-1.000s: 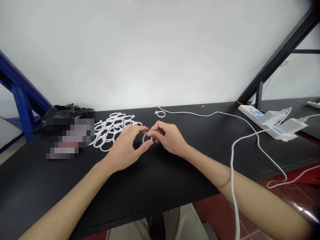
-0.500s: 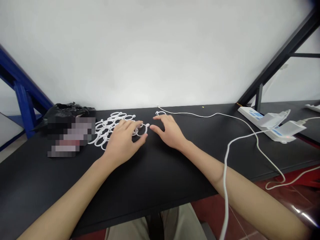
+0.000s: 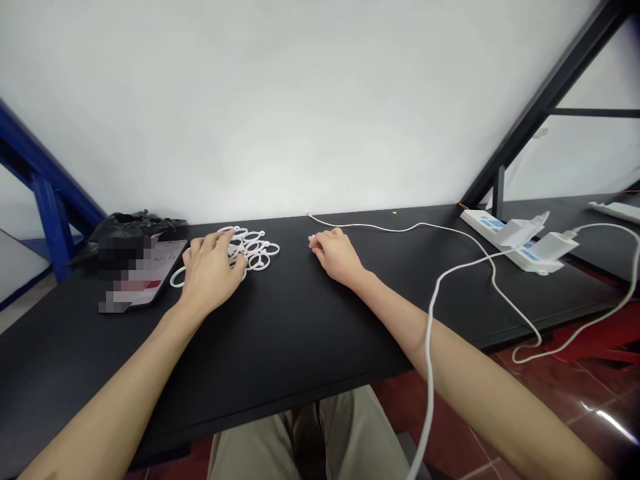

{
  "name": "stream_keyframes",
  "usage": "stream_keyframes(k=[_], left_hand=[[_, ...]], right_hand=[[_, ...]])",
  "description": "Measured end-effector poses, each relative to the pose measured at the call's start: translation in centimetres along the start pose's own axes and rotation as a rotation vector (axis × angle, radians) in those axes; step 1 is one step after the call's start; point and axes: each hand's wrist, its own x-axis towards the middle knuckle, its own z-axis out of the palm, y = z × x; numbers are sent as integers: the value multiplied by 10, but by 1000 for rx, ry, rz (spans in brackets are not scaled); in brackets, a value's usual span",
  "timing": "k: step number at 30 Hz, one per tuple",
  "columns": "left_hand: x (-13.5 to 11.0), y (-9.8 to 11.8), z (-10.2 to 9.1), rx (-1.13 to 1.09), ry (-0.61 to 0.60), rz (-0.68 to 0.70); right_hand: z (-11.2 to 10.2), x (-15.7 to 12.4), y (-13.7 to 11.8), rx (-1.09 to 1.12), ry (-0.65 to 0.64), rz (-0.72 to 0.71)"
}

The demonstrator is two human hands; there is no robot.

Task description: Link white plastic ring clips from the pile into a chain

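A pile of white plastic rings (image 3: 257,260), each with a small knob or eyelet, lies on the black table left of centre. My left hand (image 3: 210,270) rests over the left part of the pile, fingers spread and the thumb apart, covering several rings. To the right of the pile, my right hand (image 3: 339,257) is closed in a pinch low over the table. A small white ring end (image 3: 311,238) peeks out at its fingertips; the hand hides the rest, so I cannot tell how many rings are there.
A phone (image 3: 163,263), partly pixelated, and a crumpled black plastic bag (image 3: 143,223) lie on the left. On the right stands a white power strip (image 3: 505,240) with plugged-in adapters. A white cable (image 3: 431,333) crosses over my right forearm. A white wall rises behind the table.
My left hand has moved left, back over the pile, without the ring it held out. My right hand has closed, now covering the spot where a separate ring lay.
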Motion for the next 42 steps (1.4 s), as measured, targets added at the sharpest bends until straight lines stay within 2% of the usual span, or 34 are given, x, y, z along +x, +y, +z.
stream_keyframes(k=[4, 7, 10, 14, 21, 24, 27, 34, 42], left_hand=[[-4, 14, -5, -87, 47, 99], [-8, 27, -12, -238, 19, 177], [-12, 36, -16, -370, -85, 180], [-14, 41, -16, -470, -221, 134], [-16, 42, -15, -671, -283, 71], [-16, 42, -13, -722, -278, 18], [-18, 44, -12, -720, -240, 27], [-21, 46, -15, -437, -201, 304], [-22, 41, -12, -367, -163, 386]], right_hand=[[-7, -5, -16, 300, 80, 21], [-16, -12, -37, 543, 124, 18], [-22, -18, -55, 740, 91, 15], [-20, -21, -63, 911, 10, 21], [-16, -24, -64, 1126, -89, 53], [-18, -25, -67, 1178, -115, 65], [-18, -25, -68, 1137, -98, 93], [-22, -24, -67, 949, -55, 85], [-23, -21, -65, 934, -66, 123]])
